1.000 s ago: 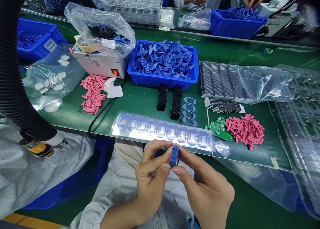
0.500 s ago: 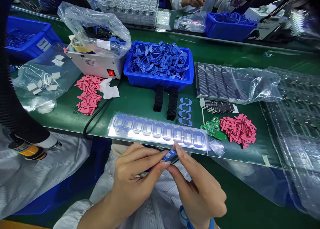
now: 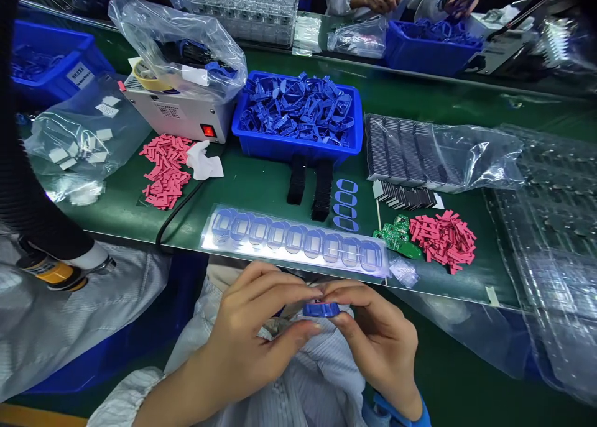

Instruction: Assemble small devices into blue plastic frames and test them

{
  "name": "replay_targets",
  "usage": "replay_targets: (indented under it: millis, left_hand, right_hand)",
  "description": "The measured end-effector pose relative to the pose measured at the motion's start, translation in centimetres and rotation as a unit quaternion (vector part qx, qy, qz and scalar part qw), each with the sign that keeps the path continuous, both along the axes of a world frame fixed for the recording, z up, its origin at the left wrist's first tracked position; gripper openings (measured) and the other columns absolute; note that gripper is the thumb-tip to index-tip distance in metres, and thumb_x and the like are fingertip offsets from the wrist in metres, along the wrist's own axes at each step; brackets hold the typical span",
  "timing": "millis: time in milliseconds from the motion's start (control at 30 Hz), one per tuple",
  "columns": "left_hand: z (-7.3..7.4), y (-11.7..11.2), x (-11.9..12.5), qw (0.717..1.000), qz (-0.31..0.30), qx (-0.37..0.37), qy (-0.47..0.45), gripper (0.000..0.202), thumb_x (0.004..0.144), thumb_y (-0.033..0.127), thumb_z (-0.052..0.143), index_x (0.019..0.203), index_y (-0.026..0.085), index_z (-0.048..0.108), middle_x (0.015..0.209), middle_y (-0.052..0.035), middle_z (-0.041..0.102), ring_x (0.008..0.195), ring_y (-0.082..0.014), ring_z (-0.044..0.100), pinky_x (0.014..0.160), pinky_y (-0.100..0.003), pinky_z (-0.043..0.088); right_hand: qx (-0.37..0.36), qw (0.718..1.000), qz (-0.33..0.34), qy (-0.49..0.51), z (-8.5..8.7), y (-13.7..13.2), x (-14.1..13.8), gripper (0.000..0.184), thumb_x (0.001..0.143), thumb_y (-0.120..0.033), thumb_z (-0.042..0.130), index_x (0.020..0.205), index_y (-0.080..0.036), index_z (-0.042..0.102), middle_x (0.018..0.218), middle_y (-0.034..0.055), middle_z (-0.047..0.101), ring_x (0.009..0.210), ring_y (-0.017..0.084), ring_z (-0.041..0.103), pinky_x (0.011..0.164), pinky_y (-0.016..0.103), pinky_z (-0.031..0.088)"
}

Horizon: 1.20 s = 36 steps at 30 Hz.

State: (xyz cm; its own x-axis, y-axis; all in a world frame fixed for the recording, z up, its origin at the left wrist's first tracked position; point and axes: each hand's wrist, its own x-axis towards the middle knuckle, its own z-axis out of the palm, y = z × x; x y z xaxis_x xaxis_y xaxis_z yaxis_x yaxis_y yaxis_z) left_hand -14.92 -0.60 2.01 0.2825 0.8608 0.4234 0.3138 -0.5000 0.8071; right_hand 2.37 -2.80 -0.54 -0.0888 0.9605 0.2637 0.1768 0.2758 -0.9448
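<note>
A blue plastic frame (image 3: 321,309) lies level, its long axis running crosswise, pinched at opposite ends by the closed fingers of the left hand (image 3: 252,337) and right hand (image 3: 380,346), equally near, just below the green surface (image 3: 261,194).

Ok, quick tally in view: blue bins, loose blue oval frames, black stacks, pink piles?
Blue plastic bins: 3
Loose blue oval frames: 4
Black stacks: 2
Pink strip piles: 2
Total: 11
</note>
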Motion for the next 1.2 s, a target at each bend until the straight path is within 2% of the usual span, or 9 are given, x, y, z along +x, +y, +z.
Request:
replay_targets:
  millis: [267,433,567,667,767,900,1000,1100,1200]
  left_hand:
    - [-1.2,0.0,0.6,0.999,0.001,0.030,0.013,0.005,0.082,0.015,0.060,0.085,0.018,0.061,0.069,-0.0008,0.070,0.062,-0.0158,0.061,0.065,-0.034,0.043]
    - [-1.2,0.3,-0.1,0.994,-0.018,0.033,0.105,0.015,0.082,0.011,0.061,0.093,0.021,0.060,0.080,0.0021,0.074,0.071,-0.0151,0.063,0.079,-0.035,0.040]
    - [-1.3,0.3,0.0,0.994,-0.006,0.020,0.111,0.020,0.081,0.006,0.061,0.094,0.021,0.061,0.081,0.0025,0.073,0.073,-0.0146,0.063,0.074,-0.032,0.043]
    - [-1.6,0.0,0.6,0.998,0.013,0.000,0.066,0.021,0.080,0.006,0.061,0.093,0.022,0.063,0.075,0.0018,0.071,0.068,-0.0145,0.062,0.067,-0.030,0.045]
    - [-1.7,-0.4,1.1,0.999,0.037,0.003,0.025,0.022,0.078,0.003,0.062,0.091,0.021,0.064,0.072,0.0017,0.071,0.064,-0.0136,0.061,0.063,-0.029,0.045]
    - [-2.0,-0.8,1.2,0.998,0.063,-0.008,-0.020,0.026,0.074,0.001,0.065,0.090,0.021,0.064,0.073,0.0027,0.072,0.062,-0.0132,0.061,0.063,-0.031,0.045]
    - [-2.2,-0.9,1.2,0.997,0.069,-0.022,-0.029,0.026,0.073,0.003,0.068,0.090,0.022,0.064,0.072,0.0025,0.072,0.061,-0.0137,0.060,0.063,-0.032,0.044]
    - [-2.3,-1.1,1.2,0.993,0.085,-0.067,-0.055,0.020,0.072,0.008,0.071,0.084,0.022,0.064,0.065,0.0025,0.067,0.060,-0.0144,0.058,0.059,-0.031,0.044]
    - [-2.3,-1.3,1.2,0.985,0.092,-0.122,-0.080,0.015,0.071,0.012,0.072,0.079,0.022,0.065,0.061,0.0030,0.062,0.058,-0.0140,0.055,0.055,-0.029,0.044]
  right_hand:
    - [0.052,0.996,-0.015,-0.071,-0.7,-1.0,-0.1,0.024,0.081,-0.004,0.057,0.099,-0.020,0.062,0.093,0.0048,0.068,0.089,0.019,0.066,0.075,0.033,0.056]
    - [0.093,0.987,-0.027,-0.130,-0.4,-0.3,0.3,0.026,0.081,-0.003,0.058,0.100,-0.020,0.060,0.094,0.0052,0.068,0.090,0.019,0.066,0.077,0.032,0.056]
    - [0.093,0.985,-0.031,-0.145,-0.3,0.0,0.2,0.022,0.082,-0.007,0.059,0.099,-0.021,0.059,0.094,0.0054,0.068,0.090,0.019,0.066,0.076,0.033,0.056]
    - [0.075,0.985,-0.090,-0.124,-0.5,-0.3,-0.6,0.027,0.077,-0.016,0.070,0.100,-0.021,0.059,0.094,0.0056,0.068,0.089,0.021,0.066,0.076,0.034,0.057]
    - [0.008,0.986,-0.151,-0.065,-0.6,-0.7,-1.5,0.041,0.067,-0.025,0.079,0.102,-0.022,0.059,0.095,0.0061,0.068,0.091,0.023,0.066,0.077,0.037,0.058]
    - [-0.035,0.982,-0.184,0.005,-0.3,-0.7,-2.0,0.029,0.067,-0.025,0.079,0.091,-0.022,0.063,0.094,0.0061,0.070,0.090,0.025,0.068,0.075,0.037,0.060]
    - [-0.077,0.984,-0.156,0.040,-0.1,-0.4,-1.5,0.017,0.072,-0.022,0.074,0.088,-0.024,0.067,0.095,0.0040,0.072,0.088,0.022,0.070,0.075,0.032,0.060]
    - [-0.112,0.985,-0.091,0.090,-0.1,0.0,-0.8,0.010,0.078,-0.021,0.069,0.087,-0.026,0.069,0.093,0.0013,0.074,0.085,0.019,0.071,0.075,0.028,0.060]
    - [-0.126,0.985,-0.028,0.119,0.0,0.2,-0.2,0.006,0.081,-0.023,0.066,0.085,-0.024,0.069,0.089,0.0030,0.074,0.084,0.020,0.071,0.071,0.028,0.060]
